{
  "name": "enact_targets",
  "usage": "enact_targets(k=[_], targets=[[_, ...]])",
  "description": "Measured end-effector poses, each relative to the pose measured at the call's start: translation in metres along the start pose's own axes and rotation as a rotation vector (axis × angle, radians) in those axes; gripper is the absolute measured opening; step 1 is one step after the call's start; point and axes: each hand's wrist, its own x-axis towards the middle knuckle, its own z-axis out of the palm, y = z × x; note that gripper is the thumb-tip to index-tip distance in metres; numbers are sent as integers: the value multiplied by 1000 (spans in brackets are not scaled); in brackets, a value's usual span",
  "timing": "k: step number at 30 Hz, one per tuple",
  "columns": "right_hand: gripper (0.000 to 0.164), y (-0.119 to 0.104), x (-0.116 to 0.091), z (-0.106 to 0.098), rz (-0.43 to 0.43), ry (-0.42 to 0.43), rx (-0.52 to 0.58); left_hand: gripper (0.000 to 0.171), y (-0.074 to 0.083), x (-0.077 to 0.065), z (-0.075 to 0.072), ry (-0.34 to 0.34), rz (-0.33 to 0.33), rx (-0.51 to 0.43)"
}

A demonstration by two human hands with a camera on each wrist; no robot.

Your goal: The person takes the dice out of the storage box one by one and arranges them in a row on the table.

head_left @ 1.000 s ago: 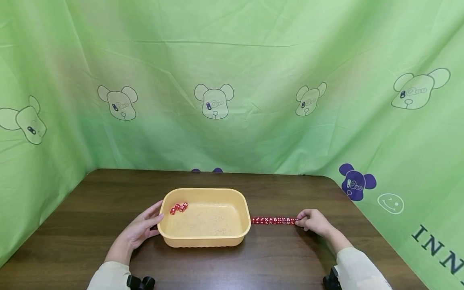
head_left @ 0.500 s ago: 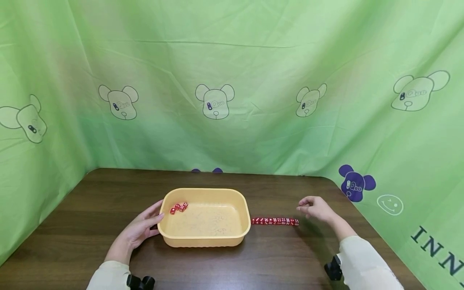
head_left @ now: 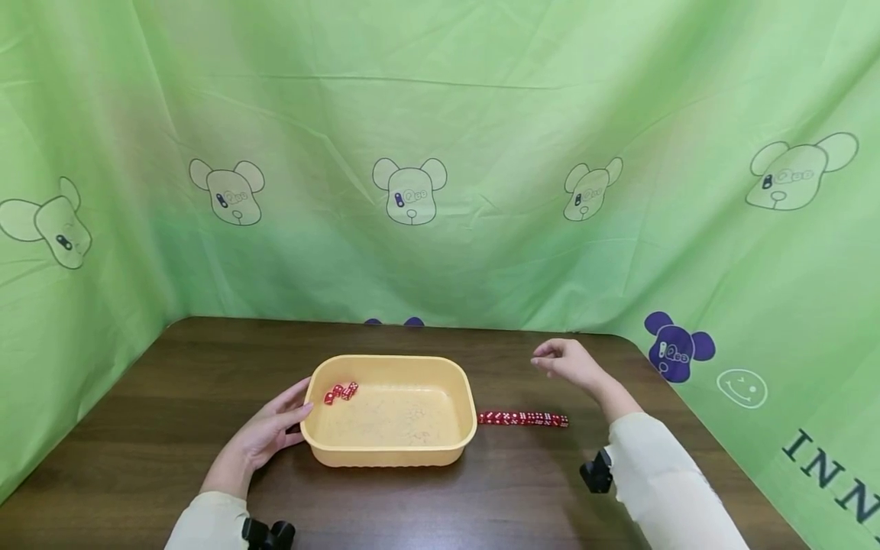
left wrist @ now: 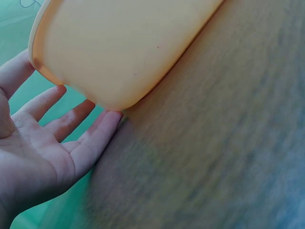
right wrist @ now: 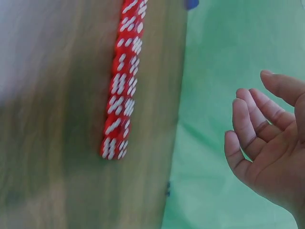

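Note:
A row of red dice (head_left: 522, 418) with white pips runs straight along the table from the basin's right side. My left hand (head_left: 273, 431) holds the left end of a yellow plastic basin (head_left: 395, 457), thumb at the rim and fingers against the outer wall. Inside the basin, several red dice (head_left: 340, 393) lie grouped at the back left. My right hand (head_left: 567, 363) hovers above and behind the dice row, its fingers loosely bent and nothing in them. The right wrist view shows that palm apart from the row's end.
A brown wooden table (head_left: 406, 508) carries everything. Green fabric (head_left: 481, 244) printed with bear heads hangs behind and at both sides. Dark wrist-worn devices sit at both light sleeves.
My right hand has let go of the dice at the row's right end, lifted, and moved back and to the left. The left hand and the basin stay in place.

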Motion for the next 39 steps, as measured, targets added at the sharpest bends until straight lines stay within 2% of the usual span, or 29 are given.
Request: enact_targets(k=[10, 25, 34, 39], targets=[[22, -35, 25, 27, -43, -31, 46, 59, 1, 0, 0, 9, -3, -4], [16, -86, 59, 88, -124, -85, 124, 60, 0, 0, 0, 11, 11, 6], [14, -112, 68, 120, -149, -150, 133, 59, -2, 2, 1, 6, 4, -9], [14, -123, 74, 139, -173, -194, 161, 58, 0, 2, 1, 27, 1, -4]])
